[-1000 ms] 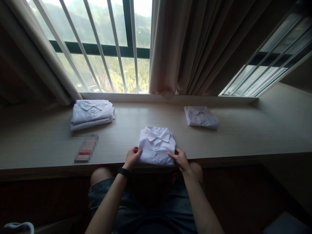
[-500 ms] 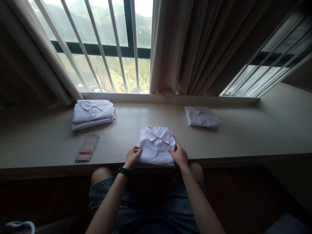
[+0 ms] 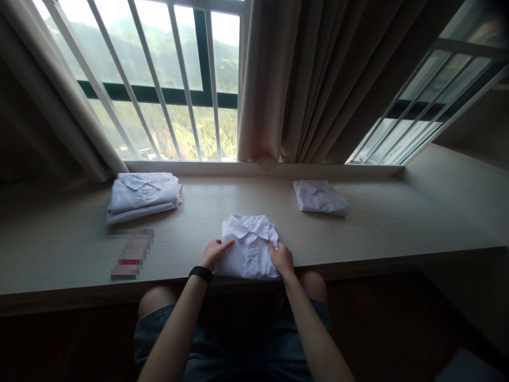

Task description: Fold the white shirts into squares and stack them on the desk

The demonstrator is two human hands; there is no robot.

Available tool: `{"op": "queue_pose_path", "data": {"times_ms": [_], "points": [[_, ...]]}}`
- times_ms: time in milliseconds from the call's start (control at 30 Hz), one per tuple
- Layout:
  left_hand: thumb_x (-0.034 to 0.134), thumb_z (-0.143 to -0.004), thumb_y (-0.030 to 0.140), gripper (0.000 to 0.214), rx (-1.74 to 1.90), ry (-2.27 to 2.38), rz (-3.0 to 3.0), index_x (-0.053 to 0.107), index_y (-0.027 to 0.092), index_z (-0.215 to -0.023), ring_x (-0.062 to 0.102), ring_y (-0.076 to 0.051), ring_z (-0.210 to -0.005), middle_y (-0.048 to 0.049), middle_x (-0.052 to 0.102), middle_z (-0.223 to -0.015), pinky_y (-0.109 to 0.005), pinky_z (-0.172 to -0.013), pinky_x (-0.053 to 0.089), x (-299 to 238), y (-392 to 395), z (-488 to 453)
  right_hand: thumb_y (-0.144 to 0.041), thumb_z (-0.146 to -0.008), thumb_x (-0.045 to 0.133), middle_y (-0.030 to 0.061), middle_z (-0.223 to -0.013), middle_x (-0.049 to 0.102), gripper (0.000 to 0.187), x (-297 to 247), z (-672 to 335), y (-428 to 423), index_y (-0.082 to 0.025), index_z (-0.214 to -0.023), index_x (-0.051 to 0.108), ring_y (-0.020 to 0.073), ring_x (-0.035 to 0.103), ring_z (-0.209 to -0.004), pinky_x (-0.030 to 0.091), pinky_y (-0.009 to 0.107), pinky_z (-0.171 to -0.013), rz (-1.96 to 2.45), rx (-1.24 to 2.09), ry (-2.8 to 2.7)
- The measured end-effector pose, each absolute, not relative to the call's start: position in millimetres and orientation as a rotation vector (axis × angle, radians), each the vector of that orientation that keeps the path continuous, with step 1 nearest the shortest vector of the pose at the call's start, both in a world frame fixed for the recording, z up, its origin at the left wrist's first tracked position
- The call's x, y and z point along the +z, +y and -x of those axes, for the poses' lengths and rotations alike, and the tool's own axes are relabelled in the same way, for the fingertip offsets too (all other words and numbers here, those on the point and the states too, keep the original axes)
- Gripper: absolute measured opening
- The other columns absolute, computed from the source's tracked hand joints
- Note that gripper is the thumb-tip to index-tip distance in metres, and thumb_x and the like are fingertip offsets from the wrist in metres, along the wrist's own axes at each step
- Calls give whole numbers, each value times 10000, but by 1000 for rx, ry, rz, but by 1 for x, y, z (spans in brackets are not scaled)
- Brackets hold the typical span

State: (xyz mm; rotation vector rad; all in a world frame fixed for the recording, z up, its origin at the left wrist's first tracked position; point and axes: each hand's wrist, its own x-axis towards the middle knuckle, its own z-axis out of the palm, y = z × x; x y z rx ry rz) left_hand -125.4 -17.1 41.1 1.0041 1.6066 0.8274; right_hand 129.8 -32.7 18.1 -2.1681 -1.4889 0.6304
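Observation:
A folded white shirt [image 3: 249, 252] lies in front of me at the table's near edge, its collar pointing away and its button placket facing up. My left hand [image 3: 214, 253] grips its left side, thumb on top of the cloth and fingers hidden beneath. On the opposite side my right hand [image 3: 281, 258] pinches the edge in the same way, thumb above and the other fingers partly out of sight. Back left rests a stack of folded white shirts [image 3: 143, 193]. Another folded white shirt [image 3: 321, 198] sits at the back right.
A pale wooden table [image 3: 222, 193] runs along below the barred window [image 3: 167, 95]. A blurred-out pinkish flat object [image 3: 133, 254] lies left of my left hand. Grey curtains [image 3: 270, 79] hang behind the table. A pale side panel [image 3: 457, 185] stands at the right.
The view has tilted up and shifted slightly, so the whole scene sits a little lower and further left. My left thumb reaches further onto the shirt. Both hands stay at its sides.

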Motion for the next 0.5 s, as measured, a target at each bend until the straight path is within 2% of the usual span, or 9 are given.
{"op": "queue_pose_path", "data": {"times_ms": [100,200,300,367,500], "points": [[818,-643,503,501,781,1377,-874,685,109,-922,692,-260,-777,-138,737,-910,-313,-640,529,49,-19,125,-465,-918,489,158,-1091,726,366,14,-128,-35,-172,-1032,676,285,666,-1089,507,329,-882,1894,751,-1306],[818,-668,368,510,876,1123,-677,659,159,-1105,700,-225,-784,-95,740,-998,-331,-706,569,56,-25,127,-455,-835,605,137,-1114,732,436,14,-132,-40,-153,-1146,655,266,688,-1055,550,335,-858,1507,1164,-1008],[785,-695,278,534,884,996,-571,626,196,-1198,709,-219,-768,-71,741,-1002,-360,-724,584,59,-34,131,-426,-753,693,145,-958,758,459,20,-139,-50,-102,-1078,681,288,730,-909,586,390,-793,1265,1640,-710],[755,-708,266,471,813,982,-547,654,160,-1156,716,-250,-766,-88,745,-931,-392,-725,587,57,-39,132,-415,-731,708,141,-891,758,425,26,-143,-56,-98,-1014,696,293,736,-879,591,407,-796,1201,1791,-609],[695,-756,370,392,773,958,-507,700,118,-1056,724,-319,-851,-126,746,-883,-457,-766,591,51,-47,127,-355,-706,724,117,-917,763,406,35,-149,-60,-122,-1037,700,288,733,-932,584,405,-849,1154,1856,-510]]}}
